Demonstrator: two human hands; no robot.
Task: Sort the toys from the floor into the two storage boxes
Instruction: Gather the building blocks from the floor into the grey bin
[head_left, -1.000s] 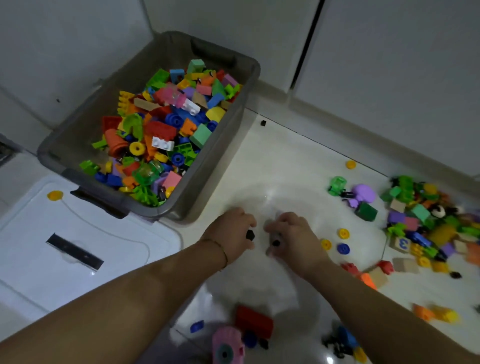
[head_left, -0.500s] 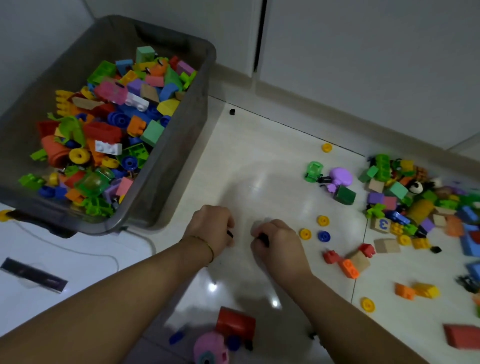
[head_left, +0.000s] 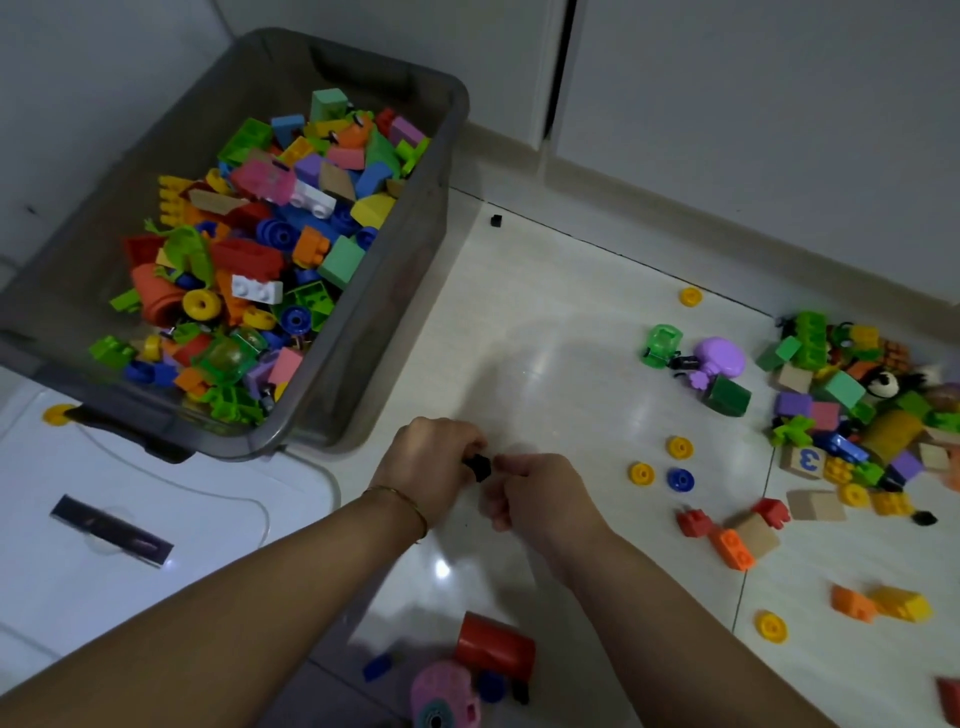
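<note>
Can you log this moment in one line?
left hand grips black piece | right hand curled beside it | grey box holds blocks

A blue numeral 3 stands on one beige block (head_left: 804, 461).

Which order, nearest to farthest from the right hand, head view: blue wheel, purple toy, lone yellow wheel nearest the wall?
1. Blue wheel: just to the right of the right hand.
2. Purple toy: farther out, ahead and to the right.
3. Lone yellow wheel: farthest, beyond the purple toy.
</note>
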